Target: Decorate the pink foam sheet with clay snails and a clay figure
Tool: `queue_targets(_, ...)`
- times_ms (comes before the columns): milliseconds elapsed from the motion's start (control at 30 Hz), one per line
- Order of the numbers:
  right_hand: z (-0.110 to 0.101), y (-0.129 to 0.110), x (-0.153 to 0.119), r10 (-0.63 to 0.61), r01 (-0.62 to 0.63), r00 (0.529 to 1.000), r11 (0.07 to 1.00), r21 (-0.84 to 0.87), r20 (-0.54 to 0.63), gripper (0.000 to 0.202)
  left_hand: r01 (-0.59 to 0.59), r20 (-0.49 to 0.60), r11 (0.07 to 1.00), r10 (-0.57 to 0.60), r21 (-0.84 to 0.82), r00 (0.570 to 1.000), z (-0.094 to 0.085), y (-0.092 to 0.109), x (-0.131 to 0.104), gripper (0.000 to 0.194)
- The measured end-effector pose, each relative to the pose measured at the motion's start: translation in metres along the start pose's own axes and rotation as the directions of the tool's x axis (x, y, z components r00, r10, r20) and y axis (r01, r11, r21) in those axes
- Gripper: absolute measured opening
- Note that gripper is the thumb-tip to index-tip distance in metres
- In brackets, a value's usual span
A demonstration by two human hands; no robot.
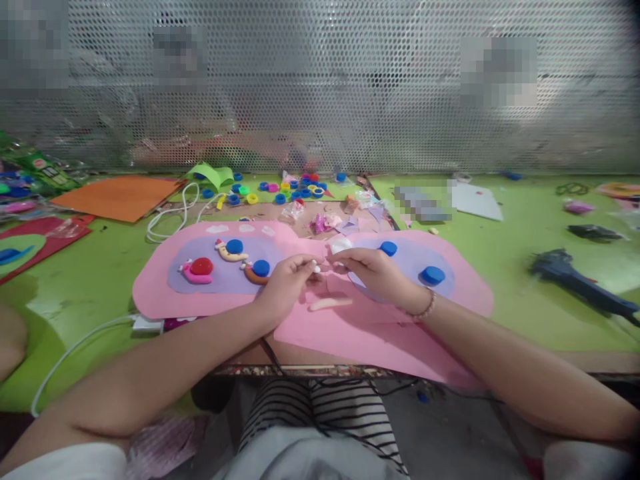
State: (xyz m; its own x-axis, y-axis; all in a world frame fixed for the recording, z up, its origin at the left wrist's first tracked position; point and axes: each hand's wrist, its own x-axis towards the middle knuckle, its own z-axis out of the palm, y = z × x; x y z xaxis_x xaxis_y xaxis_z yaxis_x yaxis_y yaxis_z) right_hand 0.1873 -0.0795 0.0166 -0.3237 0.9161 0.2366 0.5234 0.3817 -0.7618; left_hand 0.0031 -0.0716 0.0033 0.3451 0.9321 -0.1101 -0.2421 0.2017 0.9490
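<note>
1. At frame centre, a white clay ball [317, 269] is pinched in the left hand [284, 290].
2. For the right hand [376, 272], grip opening and contents cannot be told.
3. Centre-left, a brown snail [255, 276] is partly hidden.

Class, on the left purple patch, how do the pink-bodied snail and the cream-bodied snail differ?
The pink-bodied snail carries a red cap; the cream-bodied snail carries a blue cap. On the purple patch, the pink-bodied snail sits farther left and nearer the camera; the cream-bodied snail sits farther right and farther back. Both pair a curved body with a round cap.
</note>
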Motion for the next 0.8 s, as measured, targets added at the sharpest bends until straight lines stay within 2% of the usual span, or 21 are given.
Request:
queue_targets(133, 0.002, 0.0006, -0.0004, -0.123, 0.122, 0.992, 0.992, -0.031, -0.031, 0.015, -0.034, -0.024, 0.998, 0.036, 0.059, 0.999, -0.0009, -0.0004, -0.0006, 0.023)
queue_targets(267, 0.0019, -0.0008, -0.0008, -0.14, 0.129, 0.984, 0.986, -0.106, -0.11, 0.005, -0.098, -0.069, 0.988, 0.107, 0.117, 0.992, -0.003, -0.002, -0.0006, 0.024)
queue_targets(367, 0.0002, -0.0024, -0.0007, -0.105, 0.096, 0.99, 0.99, -0.1, -0.098, 0.01, -0.068, -0.056, 0.988, 0.077, 0.139, 0.995, -0.004, -0.0033, 0.0001, 0.019)
queue_targets(533, -0.0019, -0.0052, -0.0016, -0.041, 0.043, 0.998, 0.998, 0.037, -0.057, 0.023, -0.024, -0.024, 1.0, 0.024, 0.007, 0.999, -0.0016, -0.0024, -0.0002, 0.023)
queue_targets(800, -0.0008, -0.0045, -0.0003, -0.206, 0.213, 0.969, 0.976, 0.041, -0.136, 0.01, 0.008, -0.019, 0.999, -0.009, -0.032, 1.0, 0.0, 0.0005, -0.0031, 0.025)
